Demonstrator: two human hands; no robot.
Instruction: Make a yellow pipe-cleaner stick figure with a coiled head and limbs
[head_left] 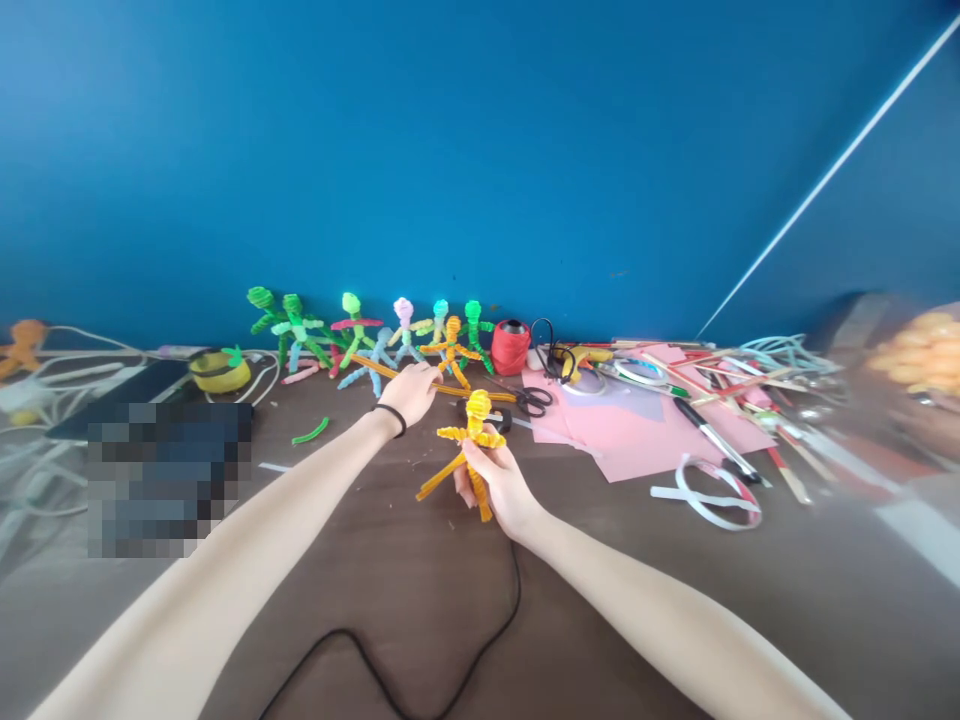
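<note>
My right hand (495,480) is closed round the body of a yellow-orange pipe-cleaner figure (478,408), held upright above the brown table, one straight leg sticking out to the left. My left hand (412,392), with a black band on the wrist, reaches forward over a bundle of orange pipe cleaners (375,367). Its fingers point away and are partly hidden, so their grip is unclear. Just beyond it stands an orange figure (452,352), among several green, pink and blue figures (351,325) along the blue wall.
Black scissors (534,401) and a red spool (511,347) lie past my right hand. Pink paper (630,440), a marker and loose strips cover the right side. On the left are a yellow tape roll (220,372) and white cables. A black cable (352,640) crosses the front.
</note>
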